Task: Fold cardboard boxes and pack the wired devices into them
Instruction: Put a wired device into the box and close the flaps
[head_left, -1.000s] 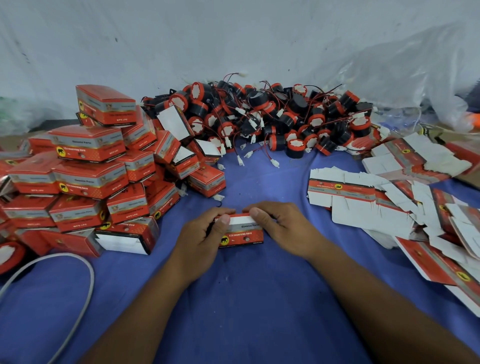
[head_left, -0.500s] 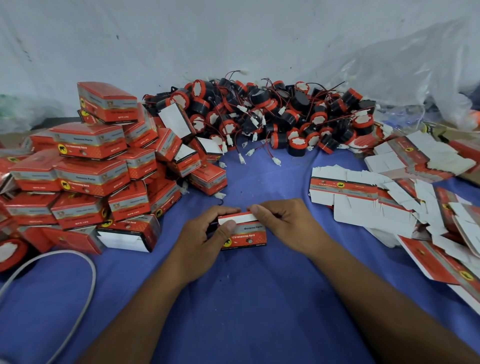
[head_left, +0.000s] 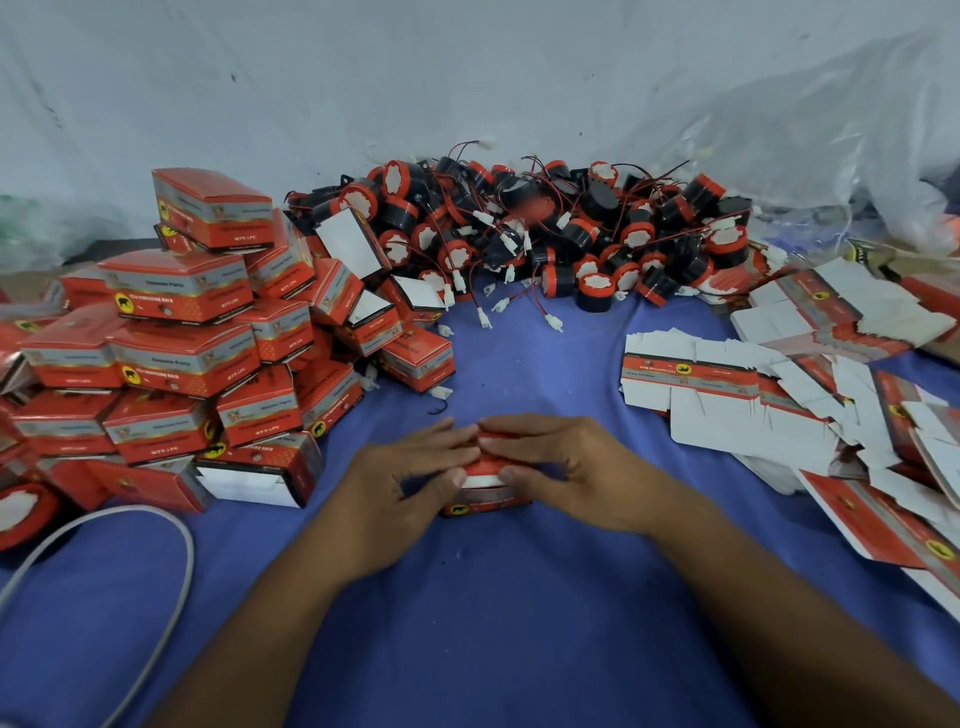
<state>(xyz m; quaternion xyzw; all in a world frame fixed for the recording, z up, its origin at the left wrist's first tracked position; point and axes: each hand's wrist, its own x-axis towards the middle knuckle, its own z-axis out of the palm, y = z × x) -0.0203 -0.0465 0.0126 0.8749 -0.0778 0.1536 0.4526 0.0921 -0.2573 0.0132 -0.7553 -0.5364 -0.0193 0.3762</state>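
Both forearms are reaching in from the near edge over the blue-covered bench (head_left: 493, 623); the left hand (head_left: 405, 480) and right hand (head_left: 569, 467) are meeting at its centre over one small red box (head_left: 488, 505), which is resting on the bench. Each grip is holding that box: the fingers are curling over its top, with the tips of the two hands meeting; the thumbs are pressing on the white flap at its near side. A white cable (head_left: 156, 566) is looping across the near left. Left of the hands, a stack of folded boxes (head_left: 176, 358) is standing several layers high; right of them, flat unfolded cartons (head_left: 748, 400) are lying fanned out and overlapping. Farther back, a heap of round black-and-red wired devices (head_left: 545, 234) is lying against the pale wall (head_left: 363, 78); crumpled clear plastic (head_left: 789, 135) is sitting at far right.
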